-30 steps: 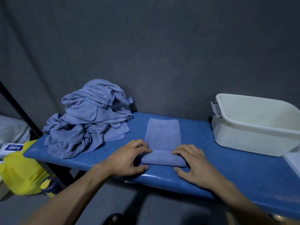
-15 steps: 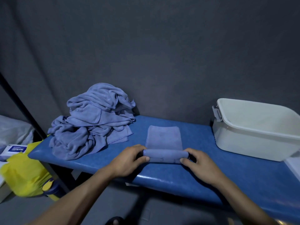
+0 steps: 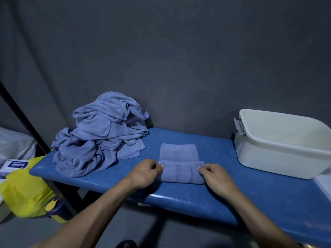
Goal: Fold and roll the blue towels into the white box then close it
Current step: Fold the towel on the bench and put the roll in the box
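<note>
left hand [image 3: 144, 173]: fingers curled, pinching left end of rolled towel [image 3: 180, 171] | right hand [image 3: 217, 177]: pinching right end | roll: partly wound, flat tail toward wall, on blue bench [image 3: 250, 190] | towel pile [image 3: 102, 135]: left | white box [image 3: 281, 151]: right, lid off

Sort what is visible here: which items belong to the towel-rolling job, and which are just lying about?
Job:
- half-rolled blue towel, gripped at its ends by left hand and right hand
- heap of crumpled blue towels
- open white plastic box

Lying about:
- yellow plastic bag
- small white carton with blue label
</note>
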Tool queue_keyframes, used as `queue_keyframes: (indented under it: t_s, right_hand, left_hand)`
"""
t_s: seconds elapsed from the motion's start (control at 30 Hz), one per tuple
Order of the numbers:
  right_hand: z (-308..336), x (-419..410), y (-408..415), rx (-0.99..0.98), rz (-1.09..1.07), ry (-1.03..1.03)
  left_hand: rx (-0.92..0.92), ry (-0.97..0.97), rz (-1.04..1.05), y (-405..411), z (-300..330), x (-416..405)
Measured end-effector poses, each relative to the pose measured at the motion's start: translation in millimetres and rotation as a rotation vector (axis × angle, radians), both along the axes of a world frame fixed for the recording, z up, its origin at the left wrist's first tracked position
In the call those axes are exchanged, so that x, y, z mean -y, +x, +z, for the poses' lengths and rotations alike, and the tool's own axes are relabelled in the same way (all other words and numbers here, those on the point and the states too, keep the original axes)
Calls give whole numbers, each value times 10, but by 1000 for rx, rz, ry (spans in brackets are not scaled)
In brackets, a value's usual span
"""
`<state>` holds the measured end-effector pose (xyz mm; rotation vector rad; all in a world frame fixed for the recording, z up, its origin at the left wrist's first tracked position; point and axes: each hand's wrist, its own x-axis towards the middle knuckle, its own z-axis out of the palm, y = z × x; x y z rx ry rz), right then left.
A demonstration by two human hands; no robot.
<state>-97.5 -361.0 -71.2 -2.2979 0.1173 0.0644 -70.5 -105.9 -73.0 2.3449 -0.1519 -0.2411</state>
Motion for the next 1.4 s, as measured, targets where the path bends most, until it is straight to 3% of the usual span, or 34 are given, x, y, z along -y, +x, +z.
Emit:
queue_keyframes:
  t_s: [0.33, 0.47, 0.57, 0.73, 0.83, 0.97, 1.1, 1.4]
  right_hand:
    - [-34, -64, 135, -34, -86, -93]
    - [-52, -131, 70, 48, -89, -281]
    - [-87, -156, 25, 258, -69, -398]
    - [-206, -83, 15, 611, 172, -546]
    - [-187, 30, -10, 593, 331, -542]
    - [-200, 138, -10, 407, 457, -501]
    - [-232, 131, 33, 380, 372, -350]
    - [-62, 180, 45, 120, 219, 53]
  left_hand:
    - [47, 85, 141, 57, -11, 101]
    - [186, 96, 170, 63, -62, 68]
    - [431, 63, 14, 77, -107, 4]
    - [727, 258, -318, 47, -72, -113]
    - [674, 354, -439, -16, -63, -204]
    - [657, 376, -406, -29, -165, -173]
    - [598, 215, -344, 32, -194, -151]
    - [167, -125, -184, 43, -164, -183]
